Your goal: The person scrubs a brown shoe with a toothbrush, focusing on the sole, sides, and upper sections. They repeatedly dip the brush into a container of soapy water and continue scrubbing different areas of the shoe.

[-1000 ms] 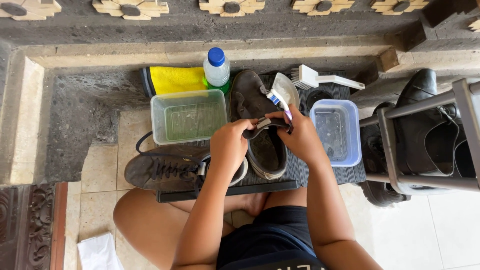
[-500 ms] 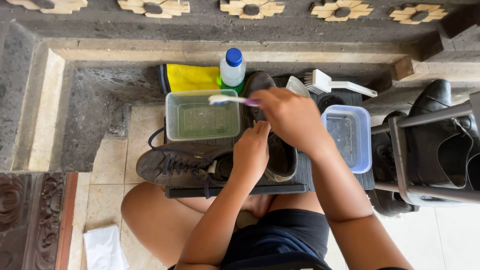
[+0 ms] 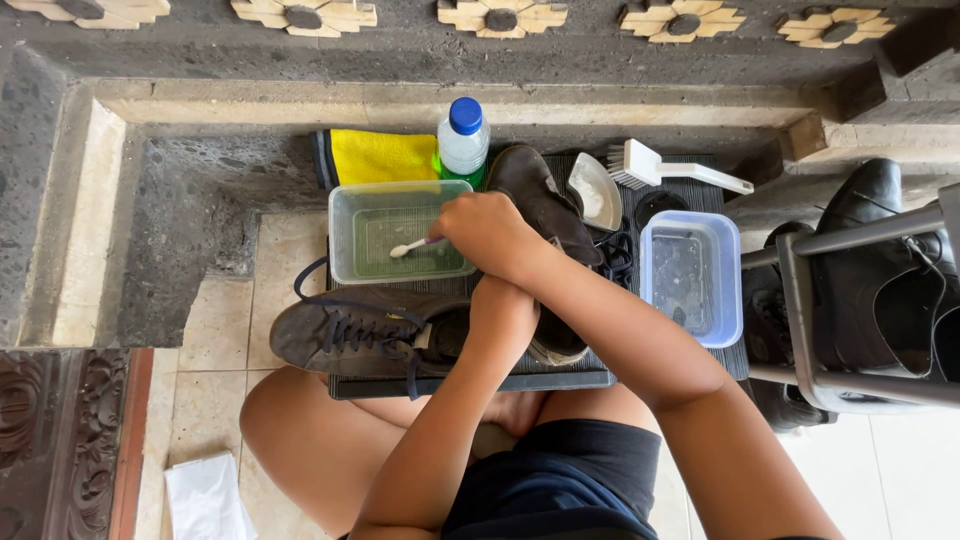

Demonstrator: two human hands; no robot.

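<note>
On the dark ribbed mat (image 3: 560,378) laid over the tiled floor, at the foot of a stone step:

Right hand (image 3: 487,232): closed round the handle of a toothbrush (image 3: 417,246), reaching across the body so that the white head dips into the clear tub (image 3: 398,231); apparently a wetting of the bristles.

Left hand (image 3: 503,312): curled onto the brown shoe (image 3: 545,215), which lies lengthwise on the mat under the right forearm; the grip seems meant to steady it, though how far the fingers close cannot be told, the wrist hiding them.

Clear tub: rectangular, lidless, holding a shallow layer of greenish liquid, just left of the brown shoe.

Blue-rimmed tub (image 3: 692,277): rectangular, lidless, shallow water or suds inside, at the right edge of the mat.

Small white dish (image 3: 596,190): beside the shoe's toe; contents unclear.

Dark laced shoe (image 3: 360,333): on its side at the mat's left, laces trailing, untouched.

Plastic bottle (image 3: 464,139): upright, blue cap on, behind the clear tub, beside a yellow cloth (image 3: 382,156).

White scrubbing brush (image 3: 672,169): bristles down, at the back of the mat.

Metal rack (image 3: 850,300): to the right, carrying black shoes.
</note>
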